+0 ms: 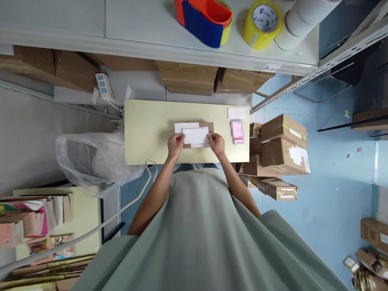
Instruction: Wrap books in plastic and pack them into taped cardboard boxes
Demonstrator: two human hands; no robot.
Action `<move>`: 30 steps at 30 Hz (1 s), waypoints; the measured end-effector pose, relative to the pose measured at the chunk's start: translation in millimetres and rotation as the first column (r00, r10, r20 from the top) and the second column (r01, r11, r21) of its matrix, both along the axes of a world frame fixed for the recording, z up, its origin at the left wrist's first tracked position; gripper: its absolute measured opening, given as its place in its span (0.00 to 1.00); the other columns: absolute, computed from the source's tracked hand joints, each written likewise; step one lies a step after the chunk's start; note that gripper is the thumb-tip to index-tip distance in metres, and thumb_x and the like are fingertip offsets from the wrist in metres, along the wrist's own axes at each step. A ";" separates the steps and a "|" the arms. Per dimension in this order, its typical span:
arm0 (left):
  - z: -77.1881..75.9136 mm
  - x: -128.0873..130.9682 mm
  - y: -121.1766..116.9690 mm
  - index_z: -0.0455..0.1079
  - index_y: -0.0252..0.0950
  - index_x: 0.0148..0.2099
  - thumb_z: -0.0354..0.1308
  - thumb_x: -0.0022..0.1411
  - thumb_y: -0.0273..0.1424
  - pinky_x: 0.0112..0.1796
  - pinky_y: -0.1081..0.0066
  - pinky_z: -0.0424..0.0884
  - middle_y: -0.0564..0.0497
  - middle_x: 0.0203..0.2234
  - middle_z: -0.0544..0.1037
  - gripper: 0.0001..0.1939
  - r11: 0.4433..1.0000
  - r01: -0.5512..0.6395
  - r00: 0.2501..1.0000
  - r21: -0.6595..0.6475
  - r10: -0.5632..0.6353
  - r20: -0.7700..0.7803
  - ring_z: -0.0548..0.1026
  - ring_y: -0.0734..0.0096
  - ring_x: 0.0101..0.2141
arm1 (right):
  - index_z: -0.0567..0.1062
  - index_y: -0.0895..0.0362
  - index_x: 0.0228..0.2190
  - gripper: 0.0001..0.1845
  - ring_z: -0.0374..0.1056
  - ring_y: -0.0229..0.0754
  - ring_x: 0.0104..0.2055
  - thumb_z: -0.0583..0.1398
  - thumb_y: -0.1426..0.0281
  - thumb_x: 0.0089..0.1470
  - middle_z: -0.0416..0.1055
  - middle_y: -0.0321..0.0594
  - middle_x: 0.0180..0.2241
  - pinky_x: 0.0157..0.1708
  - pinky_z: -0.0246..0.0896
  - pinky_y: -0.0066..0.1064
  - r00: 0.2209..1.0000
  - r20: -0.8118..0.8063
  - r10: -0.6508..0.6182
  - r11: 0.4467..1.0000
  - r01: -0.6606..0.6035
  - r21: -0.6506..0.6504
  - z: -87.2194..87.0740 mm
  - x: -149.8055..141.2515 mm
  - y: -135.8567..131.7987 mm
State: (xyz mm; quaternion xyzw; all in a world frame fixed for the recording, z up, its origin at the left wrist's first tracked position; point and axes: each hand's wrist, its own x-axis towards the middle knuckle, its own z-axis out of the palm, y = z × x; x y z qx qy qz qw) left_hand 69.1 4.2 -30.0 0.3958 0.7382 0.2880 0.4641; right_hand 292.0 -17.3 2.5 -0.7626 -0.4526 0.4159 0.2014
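On a pale yellow table [145, 129] lies a flat brown cardboard piece [210, 127] with white paper sheets on it. My left hand [175, 144] pinches the left edge of the top white sheet [195, 136]. My right hand [217, 144] grips the same sheet at its right edge. Another white sheet [185, 126] peeks out just behind it.
A white slip [237, 113] and a pink stack [237, 131] lie at the table's right end. Cardboard boxes [283, 151] are piled to the right on the blue floor. A clear plastic bag [93, 159] sits at the left. Tape rolls [262, 23] stand on the shelf above.
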 end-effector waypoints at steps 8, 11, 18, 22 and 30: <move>-1.3 8.0 -0.7 0.81 0.36 0.45 0.59 0.73 0.38 0.48 0.64 0.74 0.44 0.41 0.87 0.12 0.996 0.091 0.966 -0.001 -0.089 -0.244 0.83 0.57 0.43 | 0.81 0.55 0.43 0.15 0.81 0.50 0.47 0.58 0.59 0.75 0.85 0.48 0.45 0.45 0.69 0.33 0.991 0.123 0.044 0.999 -0.043 -0.010 -8.9 -5.4 3.3; 2.6 13.1 -1.1 0.81 0.38 0.47 0.58 0.75 0.38 0.48 0.64 0.73 0.43 0.44 0.87 0.13 0.995 0.093 0.950 -0.031 -0.098 -0.297 0.83 0.56 0.45 | 0.80 0.54 0.43 0.14 0.81 0.52 0.47 0.58 0.60 0.76 0.85 0.48 0.45 0.45 0.69 0.34 0.985 0.166 0.047 0.998 -0.042 -0.037 -9.4 -7.4 5.9; 7.3 18.2 2.6 0.79 0.39 0.50 0.57 0.77 0.39 0.50 0.61 0.73 0.42 0.49 0.86 0.13 0.989 0.105 0.922 -0.101 -0.135 -0.364 0.82 0.52 0.50 | 0.76 0.53 0.42 0.12 0.80 0.53 0.48 0.57 0.61 0.77 0.83 0.48 0.45 0.47 0.71 0.37 0.968 0.238 0.074 0.995 -0.055 -0.086 -8.5 -13.1 7.9; 6.5 18.9 2.6 0.79 0.39 0.50 0.56 0.77 0.39 0.50 0.60 0.72 0.41 0.48 0.86 0.13 0.989 0.109 0.924 -0.102 -0.138 -0.357 0.82 0.51 0.50 | 0.76 0.54 0.43 0.11 0.80 0.55 0.50 0.56 0.63 0.77 0.83 0.50 0.47 0.48 0.72 0.39 0.957 0.270 0.101 0.991 -0.072 -0.114 -7.0 -16.5 9.2; 0.8 15.5 1.0 0.79 0.39 0.48 0.57 0.75 0.39 0.51 0.60 0.72 0.41 0.47 0.86 0.12 0.993 0.105 0.939 -0.055 -0.118 -0.324 0.82 0.51 0.49 | 0.79 0.53 0.36 0.15 0.81 0.54 0.48 0.63 0.56 0.72 0.86 0.50 0.43 0.44 0.71 0.36 0.968 0.231 0.095 0.980 -0.050 -0.192 -0.9 1.0 18.5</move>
